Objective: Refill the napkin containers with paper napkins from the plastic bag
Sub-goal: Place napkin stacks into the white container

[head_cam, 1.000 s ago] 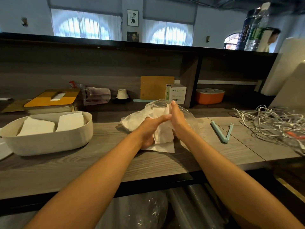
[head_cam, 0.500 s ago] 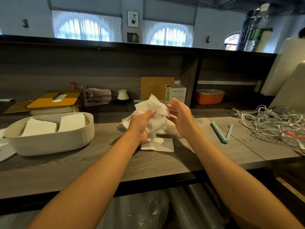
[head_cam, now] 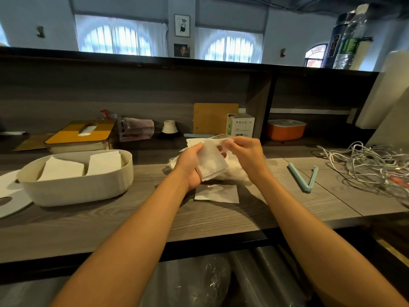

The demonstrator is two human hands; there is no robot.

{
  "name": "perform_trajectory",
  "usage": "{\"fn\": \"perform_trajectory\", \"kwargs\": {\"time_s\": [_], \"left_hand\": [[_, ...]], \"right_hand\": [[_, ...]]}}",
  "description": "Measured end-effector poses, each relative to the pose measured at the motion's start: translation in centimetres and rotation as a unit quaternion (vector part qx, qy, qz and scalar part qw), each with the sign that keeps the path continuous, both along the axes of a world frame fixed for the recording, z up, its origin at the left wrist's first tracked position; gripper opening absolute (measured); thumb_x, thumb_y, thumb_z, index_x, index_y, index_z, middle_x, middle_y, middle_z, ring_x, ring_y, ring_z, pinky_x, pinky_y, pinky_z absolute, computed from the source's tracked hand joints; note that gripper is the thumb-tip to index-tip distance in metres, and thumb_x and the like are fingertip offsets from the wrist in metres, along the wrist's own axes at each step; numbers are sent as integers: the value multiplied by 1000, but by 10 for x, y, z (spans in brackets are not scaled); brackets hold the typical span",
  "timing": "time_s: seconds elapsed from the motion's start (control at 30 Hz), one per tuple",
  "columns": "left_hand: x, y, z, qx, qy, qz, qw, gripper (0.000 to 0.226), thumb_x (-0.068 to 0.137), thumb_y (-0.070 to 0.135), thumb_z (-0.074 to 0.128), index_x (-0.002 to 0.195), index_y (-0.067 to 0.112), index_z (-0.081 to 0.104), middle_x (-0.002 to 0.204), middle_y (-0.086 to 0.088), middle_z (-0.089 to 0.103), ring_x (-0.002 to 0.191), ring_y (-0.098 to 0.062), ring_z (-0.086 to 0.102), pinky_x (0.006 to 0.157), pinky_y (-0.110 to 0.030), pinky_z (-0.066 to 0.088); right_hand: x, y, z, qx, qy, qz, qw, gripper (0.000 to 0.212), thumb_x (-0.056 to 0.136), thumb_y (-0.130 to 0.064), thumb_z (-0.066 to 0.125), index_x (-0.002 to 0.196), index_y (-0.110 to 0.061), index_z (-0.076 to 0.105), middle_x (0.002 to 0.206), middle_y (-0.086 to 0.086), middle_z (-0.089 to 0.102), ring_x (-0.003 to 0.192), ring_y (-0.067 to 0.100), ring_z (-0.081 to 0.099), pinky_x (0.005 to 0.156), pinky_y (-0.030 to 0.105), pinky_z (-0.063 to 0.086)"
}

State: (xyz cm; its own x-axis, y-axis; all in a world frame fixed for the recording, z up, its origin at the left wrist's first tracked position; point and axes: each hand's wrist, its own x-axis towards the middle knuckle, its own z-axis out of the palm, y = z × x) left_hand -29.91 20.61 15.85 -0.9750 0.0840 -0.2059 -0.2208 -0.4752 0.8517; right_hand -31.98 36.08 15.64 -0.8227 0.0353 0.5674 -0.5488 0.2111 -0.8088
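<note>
White paper napkins (head_cam: 210, 161) — a small stack — sit gripped in the left hand (head_cam: 191, 167) above the crumpled clear plastic bag (head_cam: 234, 171); the right hand (head_cam: 245, 151) pinches their top edge. Next, I judge — carry them left into the oval white container (head_cam: 75, 187), already part-filled.

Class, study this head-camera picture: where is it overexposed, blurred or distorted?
Head view: the arched windows blow out white; the counter's top ledge bows from wide-angle distortion; the bottles at upper right smear; the napkins stay fairly sharp.
</note>
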Motion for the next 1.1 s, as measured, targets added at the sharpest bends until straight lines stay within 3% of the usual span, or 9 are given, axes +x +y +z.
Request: {"fn": "perform_trajectory", "kwargs": {"time_s": [0.13,0.27,0.33,0.4,0.47,0.6,0.7,0.93,1.1], "left_hand": [[-3,-3,-1,18,-19,-2,1000,41,104,36,44,141,19,47,115,-17,70,102,-33,68,86,-52,57],[-5,-4,-2,60,-5,-28,998,56,105,47,33,148,11,42,124,-22,65,105,-37,65,89,-52,51],[-1,-2,-3,68,0,-61,996,65,102,57,30,146,12,45,128,-23,63,106,-39,64,95,-53,48],[2,0,-4,43,19,-111,993,69,99,64,29,135,14,58,127,-20,65,112,-37,63,101,-52,47],[6,3,-5,22,33,-130,991,60,98,60,38,128,15,64,125,-18,67,117,-36,63,108,-53,43],[2,6,-6,-37,34,-93,994,36,103,35,48,126,11,62,117,-16,70,110,-34,67,100,-51,51],[3,4,-5,1,3,-47,999,33,105,32,42,105,7,64,95,-20,74,93,-37,70,82,-52,56],[2,0,-7,61,2,-100,993,55,106,46,27,119,9,65,107,-21,73,90,-36,72,86,-51,52],[4,2,-8,11,22,-152,988,58,99,61,34,121,19,68,117,-16,71,106,-35,67,96,-51,50]], "right_hand": [[4,8,8,-183,-36,-16,982,12,92,-20,66,83,-17,72,80,0,67,82,14,64,73,25,56],[9,14,17,-320,-99,160,929,13,97,-18,55,97,-15,68,88,1,67,80,15,66,70,28,57],[10,5,15,-240,-133,139,952,16,97,-12,54,98,-16,69,90,-1,69,79,12,66,67,24,55],[8,-4,8,-45,-109,44,992,14,95,-12,60,98,-19,72,92,-6,69,84,9,63,68,18,52],[5,-10,2,33,-79,12,996,13,93,-15,64,102,-20,72,92,-10,69,86,3,62,67,11,49],[1,-8,1,19,-85,7,996,26,98,-20,58,123,-15,65,105,-10,64,92,-1,59,71,10,46],[1,-3,5,9,-30,-15,999,27,97,-26,59,123,-20,64,115,-6,62,101,3,57,81,16,46],[-1,-6,-7,239,-3,11,971,29,89,-27,70,115,-38,64,123,-17,52,123,12,44,99,35,41],[-2,-4,-3,86,-22,-25,996,10,89,-19,70,81,-25,68,82,-7,65,78,11,61,70,31,50]]}}
